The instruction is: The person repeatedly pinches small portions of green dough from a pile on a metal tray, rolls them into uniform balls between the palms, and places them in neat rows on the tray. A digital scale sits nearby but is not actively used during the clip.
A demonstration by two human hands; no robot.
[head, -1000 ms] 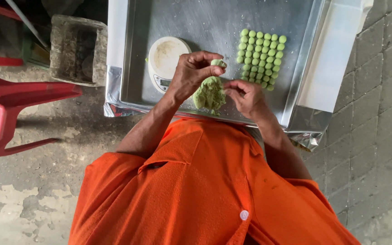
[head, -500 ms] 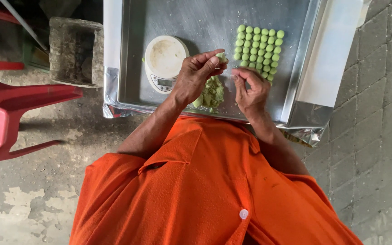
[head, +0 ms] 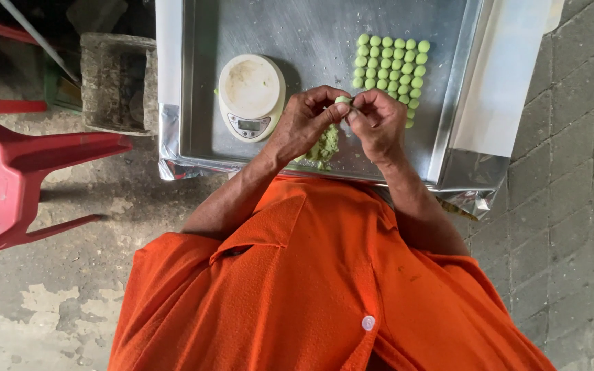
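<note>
My left hand point(head: 307, 124) and my right hand point(head: 378, 124) meet over the steel tray point(head: 311, 27), both pinching one small piece of green dough point(head: 342, 100) between their fingertips. Below the hands a lump of green dough point(head: 323, 148) lies on the tray, partly hidden. Several small green dough balls point(head: 390, 65) sit in neat rows on the tray, just beyond my right hand. A round white kitchen scale point(head: 250, 96) stands to the left of my left hand.
The tray rests on a foil-wrapped surface point(head: 168, 82) with white paper point(head: 510, 75) on its right. A red plastic chair point(head: 8, 185) and a grey concrete block point(head: 115, 82) stand on the left. Grey paving bricks point(head: 579, 172) lie on the right.
My hands have come together from apart. The small piece that my left hand held alone is now pinched by both hands above the dough lump.
</note>
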